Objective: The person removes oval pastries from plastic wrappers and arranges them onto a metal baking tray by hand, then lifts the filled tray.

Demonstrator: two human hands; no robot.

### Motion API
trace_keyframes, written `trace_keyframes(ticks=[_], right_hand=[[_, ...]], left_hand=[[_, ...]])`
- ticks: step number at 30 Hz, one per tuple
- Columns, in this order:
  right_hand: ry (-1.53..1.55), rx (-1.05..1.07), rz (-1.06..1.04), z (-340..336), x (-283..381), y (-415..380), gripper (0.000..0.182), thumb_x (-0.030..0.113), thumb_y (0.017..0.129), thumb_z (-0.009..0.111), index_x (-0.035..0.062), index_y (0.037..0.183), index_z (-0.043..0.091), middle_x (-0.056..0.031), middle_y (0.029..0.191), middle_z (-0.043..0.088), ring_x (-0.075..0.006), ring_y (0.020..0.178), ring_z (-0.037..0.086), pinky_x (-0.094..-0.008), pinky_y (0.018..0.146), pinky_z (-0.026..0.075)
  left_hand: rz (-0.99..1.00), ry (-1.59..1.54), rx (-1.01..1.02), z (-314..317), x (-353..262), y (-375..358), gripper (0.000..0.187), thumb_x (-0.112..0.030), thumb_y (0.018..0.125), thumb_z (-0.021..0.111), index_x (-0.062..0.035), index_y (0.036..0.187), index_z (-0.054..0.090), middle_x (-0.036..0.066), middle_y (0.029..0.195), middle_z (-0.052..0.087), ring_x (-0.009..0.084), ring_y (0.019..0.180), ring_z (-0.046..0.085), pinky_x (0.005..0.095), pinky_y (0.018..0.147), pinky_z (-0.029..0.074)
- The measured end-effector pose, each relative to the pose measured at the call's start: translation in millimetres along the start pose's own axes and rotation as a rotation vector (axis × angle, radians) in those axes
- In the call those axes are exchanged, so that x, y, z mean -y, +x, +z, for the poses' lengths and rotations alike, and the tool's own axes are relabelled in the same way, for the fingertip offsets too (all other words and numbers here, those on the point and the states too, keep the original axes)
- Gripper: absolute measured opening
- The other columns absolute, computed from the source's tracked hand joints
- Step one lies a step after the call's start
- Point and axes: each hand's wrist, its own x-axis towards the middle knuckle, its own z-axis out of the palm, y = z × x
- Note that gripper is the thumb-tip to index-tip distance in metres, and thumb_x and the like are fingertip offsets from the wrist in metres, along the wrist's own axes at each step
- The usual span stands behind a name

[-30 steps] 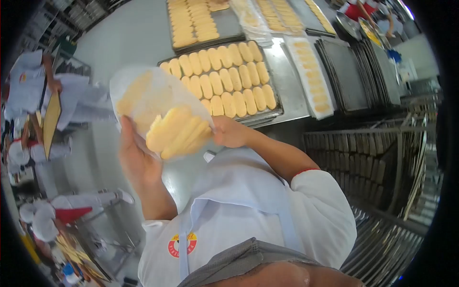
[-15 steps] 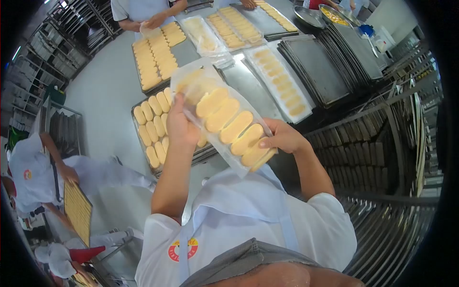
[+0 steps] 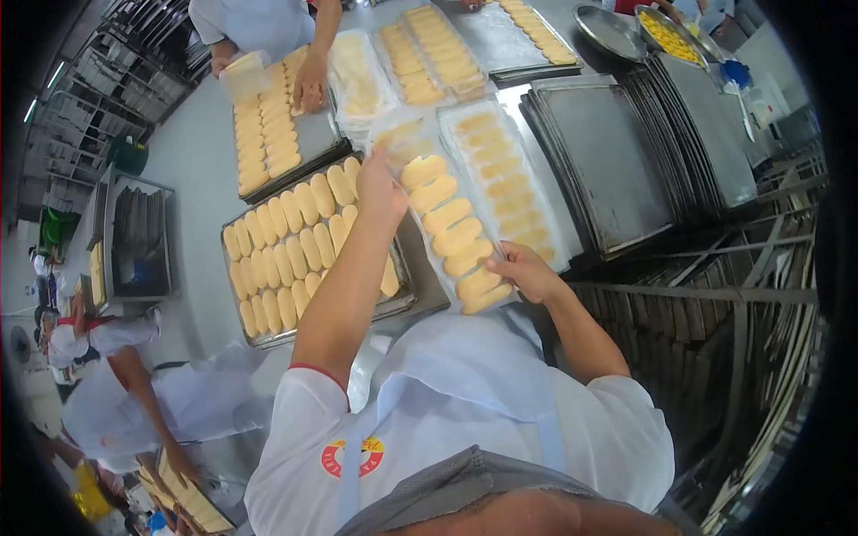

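Both my hands hold a long clear plastic pack of ladyfingers (image 3: 454,234), a single row of pale golden biscuits in it. My left hand (image 3: 382,192) grips its far left edge, the fingers partly hidden behind the plastic. At the near right end, my right hand (image 3: 527,272) pinches it with the thumb on top. Beside my left forearm lies a baking tray (image 3: 413,299) with rows of ladyfingers (image 3: 284,259). Just right of the held pack, another plastic pack of ladyfingers (image 3: 502,174) rests on the metal table.
Across the table, a co-worker's hand (image 3: 311,82) reaches over another tray of ladyfingers (image 3: 266,147). More filled packs (image 3: 429,54) lie at the back. Stacked dark trays (image 3: 608,161) stand to the right, with metal bowls (image 3: 610,31) behind. Other workers are at the left.
The pack in my hands has swung to a steeper angle and come nearer the table pack. My view has shifted, showing more of the left tray. The co-worker's hand now reaches onto the far tray.
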Motion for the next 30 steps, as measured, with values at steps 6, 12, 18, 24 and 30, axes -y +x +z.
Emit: trace_keyframes(ticks=[6, 12, 18, 24, 30], right_hand=[[0.04, -0.102, -0.02, -32.3, -18.7, 36.0, 0.031, 0.017, 0.103, 0.071, 0.0008, 0.129, 0.068, -0.0048, 0.112, 0.074, -0.0128, 0.1, 0.071, -0.0326, 0.089, 0.058], [-0.503, -0.436, -0.139, -51.9, -65.8, 78.5, 0.027, 0.023, 0.1, 0.076, 0.0003, 0.111, 0.068, -0.0035, 0.095, 0.07, -0.011, 0.084, 0.063, -0.0309, 0.075, 0.054], [-0.677, -0.472, -0.181, -45.5, -74.8, 84.9, 0.035, 0.029, 0.097, 0.08, -0.0013, 0.106, 0.065, -0.0057, 0.087, 0.065, -0.0146, 0.081, 0.06, -0.0343, 0.073, 0.052], [-0.873, -0.511, -0.169, -24.0, -43.6, 67.4, 0.04, 0.031, 0.097, 0.079, -0.0017, 0.117, 0.067, -0.0173, 0.091, 0.073, -0.0303, 0.085, 0.072, -0.0418, 0.076, 0.056], [-1.172, -0.595, -0.424, -4.7, -19.2, 51.0, 0.035, 0.027, 0.1, 0.074, -0.0015, 0.12, 0.07, -0.0197, 0.098, 0.076, -0.0384, 0.089, 0.074, -0.0476, 0.078, 0.057]], left_hand=[[-0.119, -0.068, -0.064, -15.9, 38.7, 67.4, 0.027, -0.02, 0.114, 0.053, -0.0037, 0.134, 0.06, 0.013, 0.126, 0.069, 0.033, 0.111, 0.071, 0.0584, 0.095, 0.061], [-0.09, 0.101, -0.21, -32.8, 67.1, 111.4, 0.022, -0.018, 0.111, 0.055, -0.0021, 0.124, 0.061, 0.015, 0.119, 0.07, 0.0344, 0.108, 0.073, 0.0578, 0.091, 0.063], [0.186, 1.041, -0.232, -39.7, 73.4, 107.3, 0.029, -0.017, 0.103, 0.062, 0.0012, 0.125, 0.063, 0.021, 0.127, 0.069, 0.0384, 0.117, 0.07, 0.05, 0.101, 0.057], [0.454, 1.417, -0.29, 8.6, 48.0, 39.8, 0.046, -0.019, 0.1, 0.066, 0.0044, 0.139, 0.062, 0.026, 0.145, 0.064, 0.041, 0.137, 0.06, 0.0449, 0.116, 0.046], [0.528, 1.235, -0.211, -31.4, -26.4, -60.2, 0.049, -0.017, 0.101, 0.069, 0.0001, 0.147, 0.062, 0.021, 0.152, 0.061, 0.0343, 0.145, 0.055, 0.0409, 0.122, 0.04]])
